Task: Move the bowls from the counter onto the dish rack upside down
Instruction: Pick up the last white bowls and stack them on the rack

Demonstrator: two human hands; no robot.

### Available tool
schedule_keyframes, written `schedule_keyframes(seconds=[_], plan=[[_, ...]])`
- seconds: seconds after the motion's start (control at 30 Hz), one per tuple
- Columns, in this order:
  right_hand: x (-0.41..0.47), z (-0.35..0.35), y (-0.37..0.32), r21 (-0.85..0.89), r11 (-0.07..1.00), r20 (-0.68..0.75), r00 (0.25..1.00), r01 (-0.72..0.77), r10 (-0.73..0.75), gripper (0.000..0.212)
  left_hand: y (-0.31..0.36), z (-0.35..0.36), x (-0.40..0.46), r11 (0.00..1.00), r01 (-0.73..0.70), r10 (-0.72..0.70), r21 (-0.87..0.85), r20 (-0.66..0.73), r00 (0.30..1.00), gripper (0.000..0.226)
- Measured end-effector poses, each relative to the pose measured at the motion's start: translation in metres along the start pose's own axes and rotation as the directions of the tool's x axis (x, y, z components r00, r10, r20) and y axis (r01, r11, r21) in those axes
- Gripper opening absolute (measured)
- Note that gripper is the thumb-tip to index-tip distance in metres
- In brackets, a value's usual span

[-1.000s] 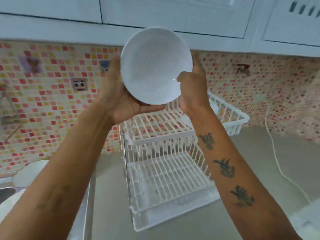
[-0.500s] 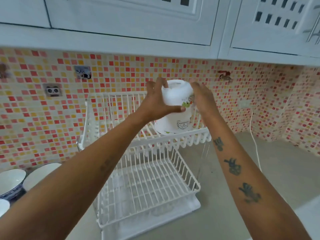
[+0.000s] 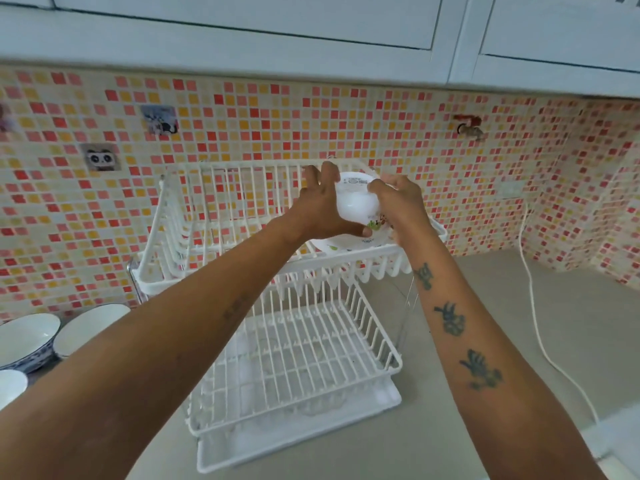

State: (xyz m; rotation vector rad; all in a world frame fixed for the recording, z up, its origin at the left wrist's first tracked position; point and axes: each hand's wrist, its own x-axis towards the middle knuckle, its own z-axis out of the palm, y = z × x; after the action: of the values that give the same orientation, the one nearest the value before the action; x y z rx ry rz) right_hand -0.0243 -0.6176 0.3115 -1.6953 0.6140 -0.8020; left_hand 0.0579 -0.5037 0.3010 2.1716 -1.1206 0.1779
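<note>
Bowl [image 3: 356,209], inverted and clasped by left hand [image 3: 320,209] and right hand [image 3: 403,206] over rack [image 3: 214,271] upper tier, could tip off the wires if released unevenly.

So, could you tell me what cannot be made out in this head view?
- Bowl rim's contact with the rack's upper tier: hidden by left hand and right hand.
- Print on the bowl's base: too small.
- Bowls at left: cut off by the edge.
</note>
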Motion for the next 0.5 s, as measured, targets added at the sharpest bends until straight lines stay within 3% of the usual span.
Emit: schedule_keyframes(seconds=[0.5], plan=[[0.0044,0.0039,-0.0003,-0.081,0.996,0.025,0.999,-0.036,0.038,0.046,-0.0048,-0.0006,-0.0065,0.999,0.032,-0.034,0.026,0.07,0.997,0.102]])
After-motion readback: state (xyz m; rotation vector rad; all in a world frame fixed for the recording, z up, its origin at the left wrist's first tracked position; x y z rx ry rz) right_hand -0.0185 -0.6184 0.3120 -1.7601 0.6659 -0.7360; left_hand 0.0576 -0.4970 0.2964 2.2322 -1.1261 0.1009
